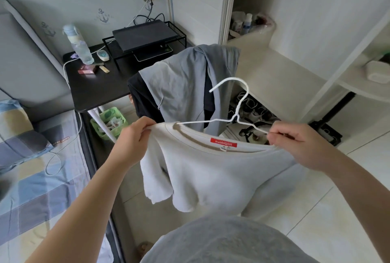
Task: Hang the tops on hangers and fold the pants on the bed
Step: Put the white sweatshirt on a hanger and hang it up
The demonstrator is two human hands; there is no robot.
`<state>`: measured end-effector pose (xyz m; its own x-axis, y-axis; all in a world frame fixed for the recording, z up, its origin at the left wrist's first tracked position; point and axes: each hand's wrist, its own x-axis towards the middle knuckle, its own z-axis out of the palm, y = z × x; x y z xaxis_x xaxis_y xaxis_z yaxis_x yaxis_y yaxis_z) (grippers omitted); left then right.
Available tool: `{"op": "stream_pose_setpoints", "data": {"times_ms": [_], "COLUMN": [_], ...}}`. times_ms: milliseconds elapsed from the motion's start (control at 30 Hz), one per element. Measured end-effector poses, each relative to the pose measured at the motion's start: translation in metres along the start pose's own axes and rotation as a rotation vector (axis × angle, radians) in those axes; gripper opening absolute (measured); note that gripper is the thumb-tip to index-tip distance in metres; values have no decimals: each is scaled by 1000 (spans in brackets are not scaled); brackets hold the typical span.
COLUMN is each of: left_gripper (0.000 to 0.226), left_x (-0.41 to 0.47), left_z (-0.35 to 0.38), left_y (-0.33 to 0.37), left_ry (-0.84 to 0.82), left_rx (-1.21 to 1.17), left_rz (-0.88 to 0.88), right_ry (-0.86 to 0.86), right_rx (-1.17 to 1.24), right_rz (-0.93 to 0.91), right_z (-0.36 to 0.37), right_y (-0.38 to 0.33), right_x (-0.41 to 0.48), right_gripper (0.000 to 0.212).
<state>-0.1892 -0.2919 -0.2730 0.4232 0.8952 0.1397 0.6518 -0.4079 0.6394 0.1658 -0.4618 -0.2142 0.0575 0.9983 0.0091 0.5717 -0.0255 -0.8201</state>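
The bed fills the left of the frame, its dark edge running down towards me, with a checked blue, cream and grey sheet that looks soft and flat. The pale glossy tiled floor takes the lower right, and it is the widest free ground near me. Between the bed edge and my body only a narrow strip of floor shows. White shelving runs from centre to the right edge, smooth and square-cornered. A matte black desk sits in the upper left, its corner close to the bed.

The white sweatshirt hangs in the middle of the frame in front of me, thick and fleecy, with a sleeve drooping at its left. Behind it, at upper centre, a thin, creased grey-blue garment is draped over something dark.

My left hand pinches the sweatshirt's ribbed collar at its left side. My right hand pinches the right arm of the wire hanger just above the collar.

The hanger is thin, white and twisted at the neck, with its hook standing free above the sweatshirt. Its left end goes into the neck opening, and its right end lies outside. A red label is sewn inside the collar.
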Motion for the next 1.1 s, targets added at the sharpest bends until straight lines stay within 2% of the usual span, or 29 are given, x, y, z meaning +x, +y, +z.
{"op": "stream_pose_setpoints", "data": {"times_ms": [167, 267, 400, 500, 600, 700, 800, 967, 1100], "left_gripper": [26, 36, 45, 35, 26, 23, 23, 20, 20], "left_x": [37, 59, 76, 86, 96, 114, 139, 195, 244], "left_z": [34, 56, 81, 96, 104, 103, 93, 67, 46], "left_y": [27, 49, 79, 97, 119, 142, 166, 200, 223], "left_ry": [-72, -126, -277, -407, -528, -606, -655, -731, -797], "left_rx": [-11, -40, -67, -125, -166, -232, -306, -408, -429], "left_rz": [30, 24, 31, 67, 133, 192, 273, 431, 555], "right_ry": [124, 244, 406, 510, 575, 601, 611, 617, 741], "right_rx": [25, 70, 151, 253, 540, 813, 897, 762, 624], "right_rz": [78, 159, 295, 391, 430, 412, 352, 258, 149], "right_z": [-26, -36, -46, -51, -54, -57, -63, -85, -119], "right_y": [7, 11, 11, 6, -1, -8, -13, -18, -34], "right_x": [-28, -43, -60, -64, -56, -28, 18, 97, 158], "right_gripper": [41, 47, 41, 35, 24, 23, 26, 6, 18]}}
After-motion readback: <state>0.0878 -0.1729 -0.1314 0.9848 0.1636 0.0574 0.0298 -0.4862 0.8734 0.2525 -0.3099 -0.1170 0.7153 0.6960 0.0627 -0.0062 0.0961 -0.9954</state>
